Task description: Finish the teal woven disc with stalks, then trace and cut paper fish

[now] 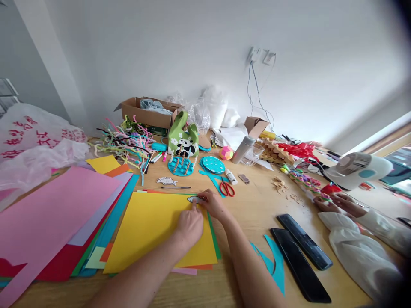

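Head view shows the fish cutout [192, 199] lying near the far edge of the yellow sheet [147, 231], which looks uncut. The left hand [190, 223] points its index finger down onto it, other fingers curled; the right hand [212, 203] bends over its tail end, though whether either grips, I cannot tell.

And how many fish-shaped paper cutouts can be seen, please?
2: a white paper fish beyond the slim dark pen, and a grey paper fish near the far edge of the large yellow paper sheet, touched by the left hand. Others may be hidden.
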Demonstrator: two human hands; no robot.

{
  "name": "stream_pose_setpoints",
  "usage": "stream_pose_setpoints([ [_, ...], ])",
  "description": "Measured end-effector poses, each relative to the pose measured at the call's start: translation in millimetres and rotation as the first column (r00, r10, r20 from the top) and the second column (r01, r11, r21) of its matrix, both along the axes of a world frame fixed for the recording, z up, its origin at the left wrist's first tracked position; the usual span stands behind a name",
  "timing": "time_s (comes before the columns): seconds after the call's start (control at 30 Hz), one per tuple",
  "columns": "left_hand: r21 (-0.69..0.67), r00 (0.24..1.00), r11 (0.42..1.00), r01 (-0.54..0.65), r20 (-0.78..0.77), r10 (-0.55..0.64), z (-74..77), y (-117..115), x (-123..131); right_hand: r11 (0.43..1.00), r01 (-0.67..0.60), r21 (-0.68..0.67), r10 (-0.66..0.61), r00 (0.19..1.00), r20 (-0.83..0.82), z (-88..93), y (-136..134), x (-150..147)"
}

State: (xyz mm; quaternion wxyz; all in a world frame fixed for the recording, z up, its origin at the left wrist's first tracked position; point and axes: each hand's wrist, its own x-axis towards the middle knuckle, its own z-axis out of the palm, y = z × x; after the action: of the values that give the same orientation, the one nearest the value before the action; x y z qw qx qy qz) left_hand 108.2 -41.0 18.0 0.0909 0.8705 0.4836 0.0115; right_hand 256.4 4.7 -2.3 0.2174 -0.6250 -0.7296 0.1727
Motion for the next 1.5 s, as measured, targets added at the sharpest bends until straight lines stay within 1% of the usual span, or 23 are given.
stream_pose_setpoints([
  [0.07, 0.013, 1.000, 1.000, 0.007, -0.007, -0.007, 0.1, -1, 0, 1.000, 0.012, 0.021, -0.011, 0.999, -0.053, -6.5, -1, 3],
  [0.17, 0.014, 0.999, 1.000, 0.004, -0.041, -0.003, 1.2, -2, 1, 1.000, 0.010, 0.027, -0.007, 0.994, -0.108, -8.9, -1, 7],
  [0.37, 0.029, 0.994, 1.000, -0.010, -0.110, 0.013, 1.2, -3, 3, 0.999, 0.010, 0.047, -0.004, 0.992, -0.124, -5.1, -3, 7],
  [0.5, 0.073, 0.994, 0.997, -0.020, -0.110, 0.028, -0.7, -4, 5, 0.998, 0.015, 0.061, -0.005, 0.989, -0.148, -7.7, -2, 8],
  [0.6, 0.085, 0.993, 0.996, -0.006, -0.119, 0.016, -0.9, -5, 6, 0.998, 0.014, 0.069, -0.002, 0.986, -0.166, -10.3, -1, 9],
  [0.87, 0.093, 0.989, 0.996, 0.000, -0.149, 0.014, 2.5, -7, 7, 0.996, 0.011, 0.089, -0.003, 0.995, -0.097, -13.5, 0, 8],
  [1.07, 0.057, 0.986, 0.998, -0.009, -0.163, 0.018, 8.2, -8, 8, 0.991, 0.012, 0.130, -0.009, 1.000, -0.019, -19.1, 1, 10],
  [1.23, 0.050, 0.989, 0.999, -0.009, -0.144, 0.016, 5.5, -7, 8, 0.987, -0.010, 0.158, 0.005, 0.999, 0.032, -22.9, 1, 12],
  [1.4, 0.061, 0.992, 0.998, -0.008, -0.126, 0.016, 5.5, -8, 8, 0.978, -0.014, 0.210, 0.014, 1.000, 0.003, -28.2, 3, 14],
  [1.5, 0.055, 0.992, 0.998, -0.017, -0.125, 0.024, 6.6, -9, 8, 0.968, 0.029, 0.250, -0.015, 0.998, -0.057, -28.4, 5, 16],
])
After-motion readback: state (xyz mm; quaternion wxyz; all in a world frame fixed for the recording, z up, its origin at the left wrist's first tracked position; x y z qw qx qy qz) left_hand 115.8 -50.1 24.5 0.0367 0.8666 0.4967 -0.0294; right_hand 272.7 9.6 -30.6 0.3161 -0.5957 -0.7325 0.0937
